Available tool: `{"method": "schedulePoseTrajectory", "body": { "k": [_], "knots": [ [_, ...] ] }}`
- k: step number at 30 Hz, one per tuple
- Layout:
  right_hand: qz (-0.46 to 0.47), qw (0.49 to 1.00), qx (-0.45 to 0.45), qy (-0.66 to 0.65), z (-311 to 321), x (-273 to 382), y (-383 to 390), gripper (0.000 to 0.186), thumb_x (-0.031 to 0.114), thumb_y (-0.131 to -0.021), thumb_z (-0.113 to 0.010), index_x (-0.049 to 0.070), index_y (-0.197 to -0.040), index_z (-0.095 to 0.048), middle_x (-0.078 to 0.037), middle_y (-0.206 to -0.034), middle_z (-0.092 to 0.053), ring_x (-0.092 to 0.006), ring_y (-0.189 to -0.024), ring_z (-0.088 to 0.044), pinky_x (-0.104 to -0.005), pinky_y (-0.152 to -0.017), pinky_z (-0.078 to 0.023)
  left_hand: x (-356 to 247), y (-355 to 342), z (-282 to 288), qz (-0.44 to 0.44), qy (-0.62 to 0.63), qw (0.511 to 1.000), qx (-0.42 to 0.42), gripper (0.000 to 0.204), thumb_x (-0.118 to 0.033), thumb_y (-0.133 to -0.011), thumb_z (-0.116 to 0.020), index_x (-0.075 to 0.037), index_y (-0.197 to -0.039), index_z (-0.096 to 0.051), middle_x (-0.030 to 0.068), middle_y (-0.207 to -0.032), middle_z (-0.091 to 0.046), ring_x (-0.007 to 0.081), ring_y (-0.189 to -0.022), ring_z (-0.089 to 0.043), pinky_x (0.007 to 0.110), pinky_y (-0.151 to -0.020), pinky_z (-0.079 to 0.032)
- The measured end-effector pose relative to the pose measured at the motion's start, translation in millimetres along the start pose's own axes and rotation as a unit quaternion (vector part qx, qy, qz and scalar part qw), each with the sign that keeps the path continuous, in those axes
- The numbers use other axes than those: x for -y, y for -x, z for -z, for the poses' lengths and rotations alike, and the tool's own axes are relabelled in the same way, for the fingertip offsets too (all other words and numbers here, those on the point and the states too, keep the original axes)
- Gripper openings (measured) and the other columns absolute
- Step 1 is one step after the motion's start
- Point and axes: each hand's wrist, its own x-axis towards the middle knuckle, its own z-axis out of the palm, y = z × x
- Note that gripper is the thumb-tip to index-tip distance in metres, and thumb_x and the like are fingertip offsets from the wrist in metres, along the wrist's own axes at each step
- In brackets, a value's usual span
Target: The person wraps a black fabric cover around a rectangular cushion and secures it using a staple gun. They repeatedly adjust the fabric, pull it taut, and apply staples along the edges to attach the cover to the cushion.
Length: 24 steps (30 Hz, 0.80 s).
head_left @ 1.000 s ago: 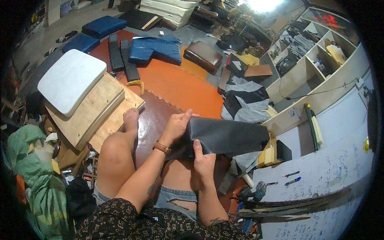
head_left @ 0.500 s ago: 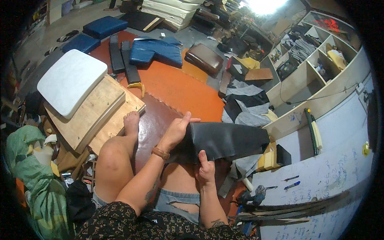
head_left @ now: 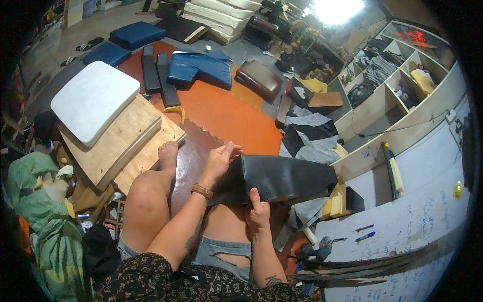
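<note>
Across my bare thigh lies a long black vinyl cover, shaped like a seat cover, with a seam across it and a narrower right end. My right hand is closed on its near edge, thumb on top and fingers hidden beneath. At its far left edge is my left hand, thumb and fingers drawn together in a pinch just beyond the seam. Whatever those fingers hold, if anything, is too small to make out. A brown band circles my left wrist.
A white pad rests on wooden boards at left. Ahead lie blue cushions, a brown cushion and orange sheeting. Grey and black cloth, yellow foam, a shelf unit and pens are at right.
My left hand's fingers have drawn together; the forefinger stuck out straighter before. My right hand keeps its hold on the cover. The whole view has shifted slightly.
</note>
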Motion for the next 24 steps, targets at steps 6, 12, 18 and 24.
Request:
{"method": "schedulePoseTrajectory", "body": {
  "k": [6,12,18,24],
  "knots": [
    [0.003,0.998,0.013,-0.054,-8,9,3,0.038,0.028,-0.109,-0.067,-0.001,-0.133,-0.064,-0.006,-0.130,-0.069,-0.0211,-0.122,-0.063,-0.0399,-0.108,-0.049,-2,3,-1,0.004,0.035,0.999,-0.040,0.056,-0.044,-0.115,-0.048,0.005,-0.115,-0.076,0.0133,-0.109,-0.078,0.0196,-0.100,-0.074,0.033,-0.092,-0.058],
    [0.075,0.966,0.018,-0.245,-9,56,-10,0.047,0.031,-0.111,-0.060,0.005,-0.150,-0.055,-0.012,-0.146,-0.064,-0.0333,-0.134,-0.060,-0.0518,-0.119,-0.044,19,-9,5,-0.052,0.052,0.984,-0.164,0.060,-0.049,-0.115,-0.044,0.001,-0.111,-0.076,0.0129,-0.103,-0.080,0.0192,-0.093,-0.075,0.033,-0.087,-0.057],
    [0.121,0.948,0.008,-0.295,81,113,-33,0.056,0.048,-0.111,-0.054,0.001,-0.139,-0.066,-0.015,-0.139,-0.069,-0.0344,-0.129,-0.064,-0.0512,-0.113,-0.048,28,-7,-16,-0.027,0.045,0.984,-0.169,0.057,-0.049,-0.115,-0.044,-0.003,-0.110,-0.076,0.0100,-0.100,-0.081,0.0168,-0.087,-0.073,0.031,-0.081,-0.055],
    [0.169,0.947,-0.005,-0.272,143,137,-13,0.054,0.049,-0.111,-0.054,0.004,-0.138,-0.068,-0.014,-0.141,-0.069,-0.0339,-0.130,-0.064,-0.0534,-0.115,-0.045,30,0,-34,-0.013,0.057,0.986,-0.156,0.055,-0.047,-0.115,-0.044,-0.003,-0.111,-0.076,0.0094,-0.103,-0.080,0.0163,-0.090,-0.072,0.032,-0.081,-0.055]
  ]
}}
